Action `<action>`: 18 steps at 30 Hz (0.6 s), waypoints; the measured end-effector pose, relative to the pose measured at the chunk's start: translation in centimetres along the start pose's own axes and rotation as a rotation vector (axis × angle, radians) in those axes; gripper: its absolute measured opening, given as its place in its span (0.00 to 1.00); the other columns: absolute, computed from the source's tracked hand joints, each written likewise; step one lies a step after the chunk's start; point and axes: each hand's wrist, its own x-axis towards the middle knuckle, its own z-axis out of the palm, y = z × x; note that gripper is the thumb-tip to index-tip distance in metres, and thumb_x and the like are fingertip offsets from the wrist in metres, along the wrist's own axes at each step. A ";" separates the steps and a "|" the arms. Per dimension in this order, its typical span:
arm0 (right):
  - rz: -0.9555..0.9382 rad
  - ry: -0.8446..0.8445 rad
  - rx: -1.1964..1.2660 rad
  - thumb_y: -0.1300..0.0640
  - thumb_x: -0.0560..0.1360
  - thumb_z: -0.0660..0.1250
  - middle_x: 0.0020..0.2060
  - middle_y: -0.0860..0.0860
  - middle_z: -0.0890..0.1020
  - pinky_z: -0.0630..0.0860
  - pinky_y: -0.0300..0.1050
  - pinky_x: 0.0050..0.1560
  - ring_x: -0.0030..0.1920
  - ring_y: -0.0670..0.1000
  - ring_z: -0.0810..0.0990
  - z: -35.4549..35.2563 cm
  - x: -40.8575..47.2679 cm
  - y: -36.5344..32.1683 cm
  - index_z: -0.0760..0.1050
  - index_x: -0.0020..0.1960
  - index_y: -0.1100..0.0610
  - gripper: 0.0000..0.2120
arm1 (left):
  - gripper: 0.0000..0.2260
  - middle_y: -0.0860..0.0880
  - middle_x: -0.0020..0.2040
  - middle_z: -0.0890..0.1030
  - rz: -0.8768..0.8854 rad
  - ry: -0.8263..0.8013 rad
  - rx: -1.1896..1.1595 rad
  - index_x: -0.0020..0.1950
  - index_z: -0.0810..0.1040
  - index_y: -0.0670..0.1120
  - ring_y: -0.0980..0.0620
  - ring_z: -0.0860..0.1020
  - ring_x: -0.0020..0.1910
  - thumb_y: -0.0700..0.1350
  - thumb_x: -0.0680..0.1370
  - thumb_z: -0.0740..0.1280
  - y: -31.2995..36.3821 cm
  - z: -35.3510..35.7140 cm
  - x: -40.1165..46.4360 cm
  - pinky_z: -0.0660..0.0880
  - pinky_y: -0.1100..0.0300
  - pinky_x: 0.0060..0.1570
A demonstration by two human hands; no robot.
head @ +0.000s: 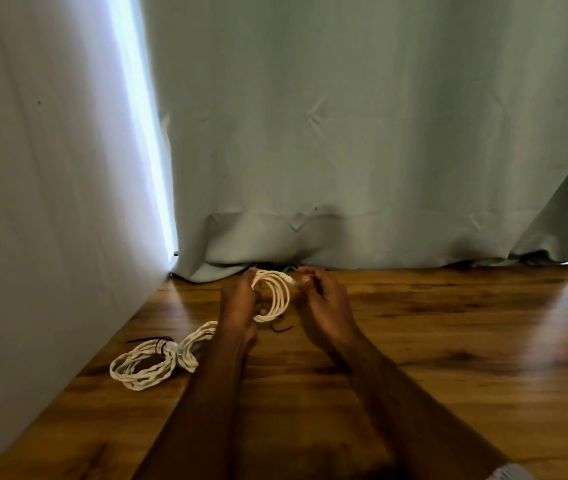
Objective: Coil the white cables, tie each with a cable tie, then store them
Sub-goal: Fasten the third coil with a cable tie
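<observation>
Near the bench's (414, 341) far edge, left hand (239, 301) grips a white cable coil (277, 296), right hand (322, 299) fingers pinch its plug end, a black-tied cable bundle (151, 362) lying left by the curtain (345, 150).

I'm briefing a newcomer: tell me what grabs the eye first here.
Both hands hold a white cable coil above the wooden table: left hand grips the loops, right hand pinches the end. Left of them lies a tied coil, against the grey-green curtain.
</observation>
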 end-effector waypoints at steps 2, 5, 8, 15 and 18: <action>-0.049 0.003 -0.256 0.59 0.81 0.63 0.51 0.46 0.81 0.78 0.49 0.56 0.52 0.47 0.79 -0.1 0.0 0.6 0.79 0.57 0.51 0.08 | 0.13 0.39 0.44 0.85 0.028 0.079 -0.016 0.52 0.83 0.39 0.40 0.83 0.38 0.47 0.74 0.69 0.2 -1.6 1.4 0.73 0.60 0.26; -0.063 -0.126 -0.445 0.60 0.78 0.66 0.50 0.45 0.78 0.77 0.46 0.55 0.52 0.46 0.76 -0.6 -0.4 0.6 0.81 0.52 0.51 0.07 | 0.12 0.40 0.43 0.84 0.032 0.131 -0.024 0.51 0.83 0.40 0.44 0.80 0.34 0.47 0.74 0.69 0.0 -1.8 2.3 0.72 0.60 0.24; -0.083 -0.329 -0.526 0.53 0.77 0.70 0.50 0.45 0.80 0.76 0.45 0.53 0.52 0.46 0.77 0.0 -1.2 0.1 0.83 0.51 0.50 0.05 | 0.11 0.41 0.41 0.82 0.004 0.121 -0.055 0.47 0.83 0.41 0.44 0.80 0.36 0.48 0.73 0.69 -0.4 -1.1 2.3 0.72 0.59 0.26; -0.111 -0.406 -0.686 0.49 0.79 0.67 0.50 0.48 0.79 0.75 0.48 0.51 0.50 0.48 0.75 2.0 -1.5 0.4 0.78 0.51 0.50 0.06 | 0.10 0.48 0.33 0.83 -0.021 0.044 -0.075 0.37 0.84 0.46 0.44 0.81 0.37 0.46 0.75 0.67 -0.7 -0.8 1.3 0.72 0.61 0.28; -0.072 -0.414 -0.721 0.50 0.81 0.63 0.50 0.49 0.80 0.76 0.49 0.52 0.48 0.48 0.76 1.5 -1.3 0.5 0.78 0.52 0.51 0.07 | 0.09 0.41 0.43 0.86 -0.023 0.019 -0.036 0.44 0.85 0.44 0.42 0.83 0.40 0.48 0.73 0.69 -1.1 -0.6 1.3 0.74 0.59 0.30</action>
